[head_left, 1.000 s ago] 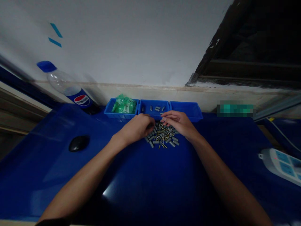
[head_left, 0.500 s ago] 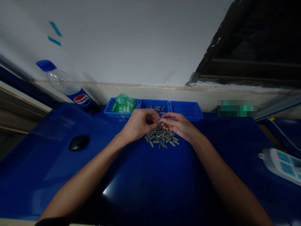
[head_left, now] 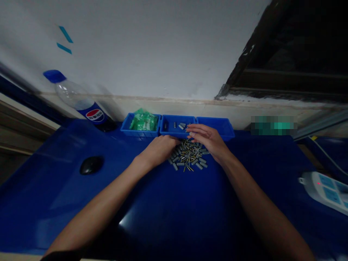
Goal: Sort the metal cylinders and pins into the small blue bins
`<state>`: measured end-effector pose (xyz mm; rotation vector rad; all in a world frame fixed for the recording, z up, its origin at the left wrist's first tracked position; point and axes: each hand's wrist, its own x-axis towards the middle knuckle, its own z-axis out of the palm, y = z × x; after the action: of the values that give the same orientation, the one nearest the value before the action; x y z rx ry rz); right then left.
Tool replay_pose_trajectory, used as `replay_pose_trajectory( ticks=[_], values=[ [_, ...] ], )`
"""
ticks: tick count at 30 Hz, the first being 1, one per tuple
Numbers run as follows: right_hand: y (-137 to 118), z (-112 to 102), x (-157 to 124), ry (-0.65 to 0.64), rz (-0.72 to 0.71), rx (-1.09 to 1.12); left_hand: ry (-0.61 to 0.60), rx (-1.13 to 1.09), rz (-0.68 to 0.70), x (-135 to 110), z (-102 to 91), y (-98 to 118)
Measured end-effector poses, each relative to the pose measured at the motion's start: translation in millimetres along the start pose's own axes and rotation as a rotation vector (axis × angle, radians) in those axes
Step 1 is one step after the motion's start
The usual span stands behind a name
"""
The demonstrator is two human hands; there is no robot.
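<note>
A pile of grey plastic wall plugs (head_left: 203, 160) and thin brass-and-silver screws (head_left: 187, 154) lies on the blue tabletop. My left hand (head_left: 163, 148) is at the pile's left back edge, its fingers bent down together among the plugs. Its fingertips are hidden, so what they pinch cannot be made out. My right hand (head_left: 208, 139) hovers over the front right corner of the middle blue bin (head_left: 170, 133), fingers stretched out and thumb apart, with nothing visible held. Several grey pieces (head_left: 182, 125) lie inside that bin.
To the left stands a blue bin (head_left: 126, 127) holding green plastic packets (head_left: 144, 119). Another blue bin (head_left: 227, 130) is at the right. A Pepsi bottle (head_left: 94, 114) and a black mouse (head_left: 91, 165) are on the left; a white power strip (head_left: 323, 188) is at the far right.
My hands, which met over the pile around a small piece, have parted. The left has dropped to the pile's edge; the right has opened by the middle bin.
</note>
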<state>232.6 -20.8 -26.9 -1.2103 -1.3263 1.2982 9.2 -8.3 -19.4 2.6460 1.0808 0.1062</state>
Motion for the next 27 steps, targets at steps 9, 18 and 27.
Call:
replay_pose_trajectory(
  ticks=[9, 18, 27],
  values=[
    [-1.2, -2.0, -0.1, 0.023, 0.021, -0.008, -0.054, 0.151, -0.066, 2.4, 0.4, 1.1],
    [-0.7, -0.6, 0.2, -0.003, 0.048, -0.025, -0.103, 0.188, -0.106, 0.2, -4.0, -0.8],
    [3.7, -2.3, 1.4, 0.000, 0.067, 0.004, -0.122, 0.195, -0.146, -2.2, -2.2, -1.1]
  ],
)
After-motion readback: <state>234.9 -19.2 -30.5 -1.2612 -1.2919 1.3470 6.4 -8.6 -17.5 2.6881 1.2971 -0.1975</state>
